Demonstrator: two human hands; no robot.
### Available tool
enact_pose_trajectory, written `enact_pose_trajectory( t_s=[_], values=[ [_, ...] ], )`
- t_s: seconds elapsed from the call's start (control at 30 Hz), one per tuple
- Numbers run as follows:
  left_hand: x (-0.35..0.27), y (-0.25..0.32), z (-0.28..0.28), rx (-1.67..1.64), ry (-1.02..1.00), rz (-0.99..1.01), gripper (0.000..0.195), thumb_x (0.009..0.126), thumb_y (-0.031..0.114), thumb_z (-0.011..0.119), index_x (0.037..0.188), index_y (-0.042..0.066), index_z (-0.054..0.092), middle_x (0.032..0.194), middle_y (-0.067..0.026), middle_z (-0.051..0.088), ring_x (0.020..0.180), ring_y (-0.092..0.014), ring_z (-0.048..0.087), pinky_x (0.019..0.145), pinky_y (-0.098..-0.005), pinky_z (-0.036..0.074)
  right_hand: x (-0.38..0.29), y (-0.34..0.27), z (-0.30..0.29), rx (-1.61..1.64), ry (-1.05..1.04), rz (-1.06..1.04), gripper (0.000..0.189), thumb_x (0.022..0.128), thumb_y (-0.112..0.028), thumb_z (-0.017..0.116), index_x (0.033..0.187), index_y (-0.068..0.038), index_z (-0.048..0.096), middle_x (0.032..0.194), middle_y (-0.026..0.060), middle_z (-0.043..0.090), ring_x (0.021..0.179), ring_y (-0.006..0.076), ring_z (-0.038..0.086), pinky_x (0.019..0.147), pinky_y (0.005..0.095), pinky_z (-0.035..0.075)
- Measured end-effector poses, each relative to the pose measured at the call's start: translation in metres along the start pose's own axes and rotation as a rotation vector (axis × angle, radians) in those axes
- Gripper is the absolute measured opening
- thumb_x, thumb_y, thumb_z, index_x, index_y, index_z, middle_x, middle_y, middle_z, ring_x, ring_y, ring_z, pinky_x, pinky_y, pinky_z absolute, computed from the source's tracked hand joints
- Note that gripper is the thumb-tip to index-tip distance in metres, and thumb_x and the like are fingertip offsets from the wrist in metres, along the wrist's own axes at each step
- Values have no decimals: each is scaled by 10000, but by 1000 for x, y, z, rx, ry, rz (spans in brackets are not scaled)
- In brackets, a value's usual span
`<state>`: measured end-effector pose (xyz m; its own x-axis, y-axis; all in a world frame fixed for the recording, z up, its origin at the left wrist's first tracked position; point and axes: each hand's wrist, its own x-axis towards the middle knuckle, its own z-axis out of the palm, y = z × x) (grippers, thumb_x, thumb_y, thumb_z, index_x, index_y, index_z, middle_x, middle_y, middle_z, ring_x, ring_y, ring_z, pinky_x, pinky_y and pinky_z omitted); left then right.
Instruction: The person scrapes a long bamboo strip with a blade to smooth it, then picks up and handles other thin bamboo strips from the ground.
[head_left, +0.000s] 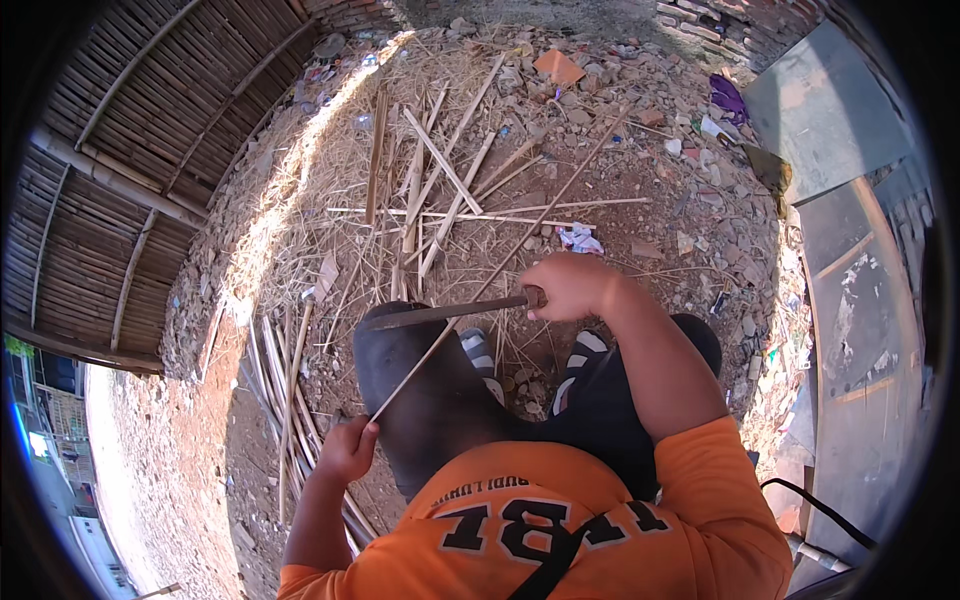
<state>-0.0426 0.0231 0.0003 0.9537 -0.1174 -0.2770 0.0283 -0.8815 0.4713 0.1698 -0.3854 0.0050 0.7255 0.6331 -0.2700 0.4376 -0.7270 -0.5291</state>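
Observation:
My left hand (349, 448) grips the near end of a long thin bamboo strip (420, 365). The strip runs up and to the right, past my knees, to the rubble beyond. In my right hand (574, 286) is the handle of a long-bladed knife (450, 310), likely a machete. Its dark blade points left above my left knee (397, 352) and crosses the strip. Whether the edge touches the strip, I cannot tell. My fingers hide most of the handle.
Split bamboo pieces (442, 165) lie crisscrossed on straw ahead. A bundle of bamboo strips (289, 397) rests on the ground at my left. Woven bamboo panels (150, 135) rise at the left, and worn boards (855, 300) stand at the right. Rubble (697, 180) covers the ground on the right.

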Motion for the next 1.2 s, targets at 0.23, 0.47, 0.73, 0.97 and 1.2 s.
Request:
enact_pose_trajectory(
  t_s=[0.23,0.47,0.73,0.97,1.2],
  values=[
    [-8,-2,6,-16,92,19,354,993,296,494,797,7,557,691,-265,586,727,-494,594,634,-531,455,-8,49,-17,243,352,268,361,793,-319,741,986,-22,669,951,192,691,922,365,666,830,450,516],
    [-22,4,2,75,133,52,361,992,302,499,780,13,544,661,-261,578,696,-488,596,611,-536,452,-7,-33,-1,-93,89,-2,376,785,-322,763,1012,-37,673,844,170,686,841,355,675,760,447,510],
    [-28,-3,12,9,246,86,356,991,288,485,767,17,538,634,-252,567,662,-480,594,595,-535,446,-13,25,-36,130,480,425,344,809,-333,754,1016,-68,683,915,178,695,889,321,681,792,431,518],
    [-39,8,15,-3,304,32,330,964,278,523,752,26,510,628,-227,570,625,-468,579,559,-525,427,-19,3,-43,76,541,315,358,822,-335,754,1017,-46,673,868,169,682,843,318,675,756,425,514],
    [-47,13,37,198,430,-95,205,929,260,621,939,74,535,604,-182,594,543,-450,591,488,-546,455,-2,10,-24,58,359,157,333,812,-333,748,956,-44,665,854,161,678,860,343,671,777,452,522]
  ],
)
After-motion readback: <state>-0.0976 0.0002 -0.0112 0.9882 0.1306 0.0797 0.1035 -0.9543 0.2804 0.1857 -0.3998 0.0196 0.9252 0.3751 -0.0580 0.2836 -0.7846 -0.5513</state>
